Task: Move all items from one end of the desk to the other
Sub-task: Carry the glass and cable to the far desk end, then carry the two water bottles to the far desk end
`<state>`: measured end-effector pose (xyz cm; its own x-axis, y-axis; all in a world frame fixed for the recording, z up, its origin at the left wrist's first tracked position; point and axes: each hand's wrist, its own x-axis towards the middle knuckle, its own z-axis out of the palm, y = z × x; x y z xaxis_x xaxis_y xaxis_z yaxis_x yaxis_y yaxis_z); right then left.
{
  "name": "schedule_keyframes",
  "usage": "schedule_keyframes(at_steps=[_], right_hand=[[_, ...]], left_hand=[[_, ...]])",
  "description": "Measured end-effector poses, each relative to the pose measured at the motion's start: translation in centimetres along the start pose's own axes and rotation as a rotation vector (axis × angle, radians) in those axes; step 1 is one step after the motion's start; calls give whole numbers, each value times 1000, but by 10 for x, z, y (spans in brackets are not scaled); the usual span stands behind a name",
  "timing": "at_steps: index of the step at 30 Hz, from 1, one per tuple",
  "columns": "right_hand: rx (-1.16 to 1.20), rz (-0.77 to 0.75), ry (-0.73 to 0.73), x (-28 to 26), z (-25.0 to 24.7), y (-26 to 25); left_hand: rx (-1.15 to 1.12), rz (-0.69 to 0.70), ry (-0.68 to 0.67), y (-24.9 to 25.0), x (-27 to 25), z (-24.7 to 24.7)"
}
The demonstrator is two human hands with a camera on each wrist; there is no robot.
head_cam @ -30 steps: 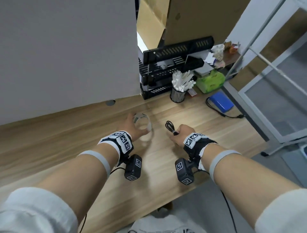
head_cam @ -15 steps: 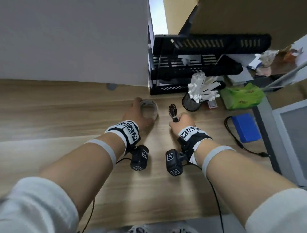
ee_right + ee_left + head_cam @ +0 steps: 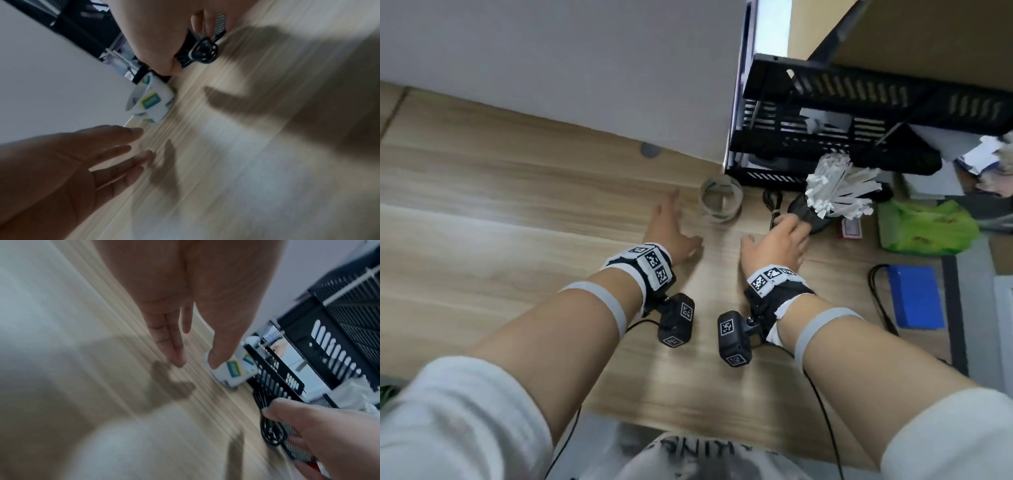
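Note:
A clear tape roll (image 3: 720, 202) with green labels stands on the wooden desk (image 3: 517, 212), just in front of the black file tray. My left hand (image 3: 678, 222) lies flat beside it on the left, fingers straight, apart from the roll (image 3: 232, 371). A coiled black cable (image 3: 772, 202) lies right of the roll. My right hand (image 3: 774, 231) reaches over its near end with the thumb spread wide. Its fingertips (image 3: 209, 19) touch the mesh pen cup (image 3: 808, 214), and the cable coil (image 3: 205, 48) rests on the desk below them.
A black tiered file tray (image 3: 825, 113) blocks the far side, and a grey partition (image 3: 551, 68) runs along the back. White strips (image 3: 839, 188) fill the mesh cup. A green packet (image 3: 924, 229) and a blue box (image 3: 914, 296) with a cord sit at the right end.
Both hands moved forward toward the file tray. The left hand let go of the tape roll and flattened beside it. The right hand's fingers straightened, and the cable now lies on the desk.

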<state>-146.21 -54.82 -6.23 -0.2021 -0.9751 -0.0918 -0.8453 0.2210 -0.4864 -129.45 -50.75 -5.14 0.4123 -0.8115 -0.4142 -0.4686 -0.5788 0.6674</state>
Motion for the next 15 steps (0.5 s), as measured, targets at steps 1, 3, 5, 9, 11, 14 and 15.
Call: schedule_keyframes(at_steps=[1, 3, 5, 9, 11, 14, 15], right_hand=[[-20, -6, 19, -6, -2, -6], [-27, -41, 28, -23, -4, -25], [27, -77, -10, -40, -3, -44], [183, -284, -216, -115, 10, -95], [228, -385, -288, -152, 17, -112], [245, -445, -373, -187, 28, -124], [233, -483, -426, -217, 36, -132]], left_hand=[[0, -3, 10, -6, -6, -7], [0, -25, 51, -22, -22, -30], [-30, -68, 91, -39, -40, -53], [-74, -136, 224, -107, -99, -116], [-87, -157, 262, -138, -127, -138], [-97, -180, 276, -162, -161, -164], [-98, -211, 300, -184, -185, -179]])
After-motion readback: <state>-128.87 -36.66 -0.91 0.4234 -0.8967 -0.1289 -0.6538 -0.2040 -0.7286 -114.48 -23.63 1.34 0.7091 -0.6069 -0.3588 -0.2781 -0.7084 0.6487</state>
